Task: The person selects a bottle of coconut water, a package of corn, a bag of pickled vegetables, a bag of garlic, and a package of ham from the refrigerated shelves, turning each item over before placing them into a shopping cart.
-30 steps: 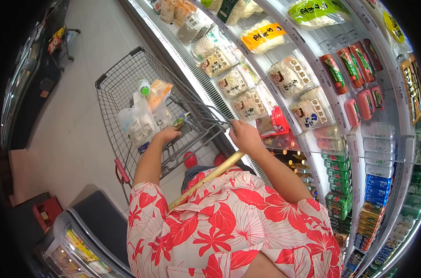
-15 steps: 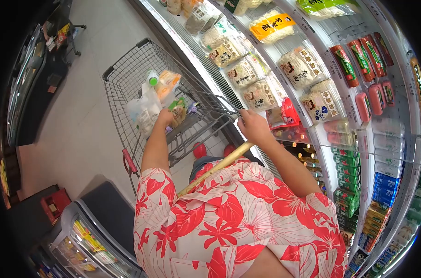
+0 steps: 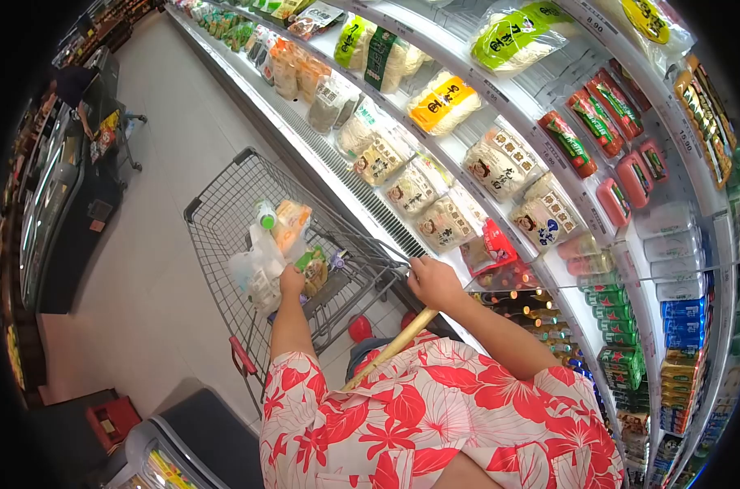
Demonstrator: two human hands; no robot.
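A grey wire shopping cart (image 3: 209, 259) stands in front of me, alongside the chilled shelves. My left hand (image 3: 291, 282) is closed inside it, against a white plastic bag (image 3: 258, 262); what the fingers grip is hidden. Close by lie a green-and-brown packet (image 3: 314, 271), an orange-and-white package (image 3: 290, 226) and a green-capped bottle (image 3: 266, 218). My right hand (image 3: 432, 284) is closed around the cart's frame at its near right corner. Under my right wrist a pale yellow pole (image 3: 398, 345) runs diagonally across the front of my patterned shirt.
To the right, lit shelves hold noodle packs (image 3: 443, 102), red-wrapped sausages (image 3: 567, 143) and green cans (image 3: 618, 314). The shelf's front ledge (image 3: 329, 155) runs beside the cart. Dark counters (image 3: 77, 220) line the left, with a person (image 3: 75, 85) farther off.
My view has tipped up, so the cart sits lower and more of the far shelf shows. Both hands keep their places at the cart. A person has come into view at far left.
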